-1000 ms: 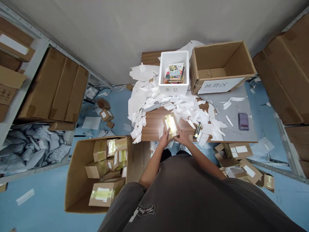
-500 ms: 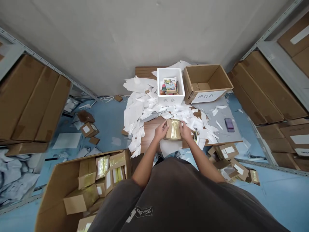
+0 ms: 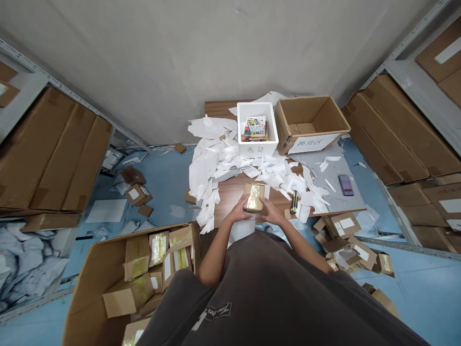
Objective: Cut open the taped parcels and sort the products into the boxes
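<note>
A small cardboard box with shiny yellowish tape over its top is held between both hands near the table's front edge. My left hand grips its lower left side, fingers closed against the cardboard. On the lower right side, my right hand presses its fingers to the box. A white paper edge shows beside the box's right side. Right of my right hand lies a yellow and black box cutter. Torn white paper is spread over the wooden table around the box.
At the table's back stand a white bin with books inside and a cardboard carton with a handwritten label. A phone lies at the right. Left of me, a large carton holds several taped boxes. More boxes lie on the floor at right.
The box has come slightly nearer to me and turned in my hands. Both hands have shifted from its upper sides to its lower sides. The whole view has swung slightly.
</note>
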### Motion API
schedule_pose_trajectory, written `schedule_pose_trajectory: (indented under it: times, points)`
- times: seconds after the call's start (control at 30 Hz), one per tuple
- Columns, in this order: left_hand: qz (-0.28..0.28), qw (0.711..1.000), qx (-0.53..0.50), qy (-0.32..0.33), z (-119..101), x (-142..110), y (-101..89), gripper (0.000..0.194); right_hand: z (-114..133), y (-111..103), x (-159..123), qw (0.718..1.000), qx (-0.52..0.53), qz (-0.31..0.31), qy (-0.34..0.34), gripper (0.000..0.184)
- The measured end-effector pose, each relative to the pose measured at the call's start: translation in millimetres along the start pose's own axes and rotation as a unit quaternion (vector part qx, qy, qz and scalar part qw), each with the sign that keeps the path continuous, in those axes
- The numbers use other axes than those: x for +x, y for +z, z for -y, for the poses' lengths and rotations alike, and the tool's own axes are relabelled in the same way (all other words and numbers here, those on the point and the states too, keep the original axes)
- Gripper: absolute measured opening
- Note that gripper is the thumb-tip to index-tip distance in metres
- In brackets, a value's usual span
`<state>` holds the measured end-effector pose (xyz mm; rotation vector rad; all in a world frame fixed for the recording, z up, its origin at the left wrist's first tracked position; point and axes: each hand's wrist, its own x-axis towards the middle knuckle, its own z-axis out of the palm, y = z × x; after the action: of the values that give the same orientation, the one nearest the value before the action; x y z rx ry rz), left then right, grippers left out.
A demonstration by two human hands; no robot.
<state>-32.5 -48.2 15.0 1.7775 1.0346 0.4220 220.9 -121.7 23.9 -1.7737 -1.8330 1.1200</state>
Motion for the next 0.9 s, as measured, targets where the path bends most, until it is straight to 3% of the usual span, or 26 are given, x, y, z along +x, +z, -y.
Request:
schedule_pose_trajectory:
  times: [0.1,0.2,0.3,0.37,0.47,0.63,0.8,0.9]
  points:
    - [-0.029,1.0,0.002,-0.01,-4,-4,3.8,0.098,5,0,-2,1.0,0.021,-0.016,-0.008,0.081]
    - [-0.102,0.993,0.004,-0.058,-16,14,-1.4,0.079,16,-28,17,0.997,0.012,-0.077,0.008,0.059]
    - [-0.143,0.986,-0.018,-0.089,-27,44,-4.7,0.077,22,-60,51,0.989,-0.017,-0.133,0.067,0.06]
    - [-0.12,0.987,-0.033,-0.106,-29,62,0.9,0.084,22,-69,73,0.986,-0.031,-0.115,0.115,0.063]
    - [-0.066,0.986,-0.03,-0.15,-25,73,18.7,0.093,11,-63,87,0.988,-0.038,-0.037,0.148,0.071]
    - [-0.128,0.986,0.006,-0.111,-4,42,50.5,0.083,-29,-36,48,0.994,-0.035,-0.054,0.086,0.085]
    - [-0.036,0.996,-0.015,-0.077,6,-3,81.6,0.103,-49,-2,-9,1.0,0.002,0.031,0.005,0.1]
    - [-0.057,0.993,-0.016,-0.104,-3,-8,85.2,0.096,-39,1,-18,1.0,0.003,0.023,0.018,0.086]
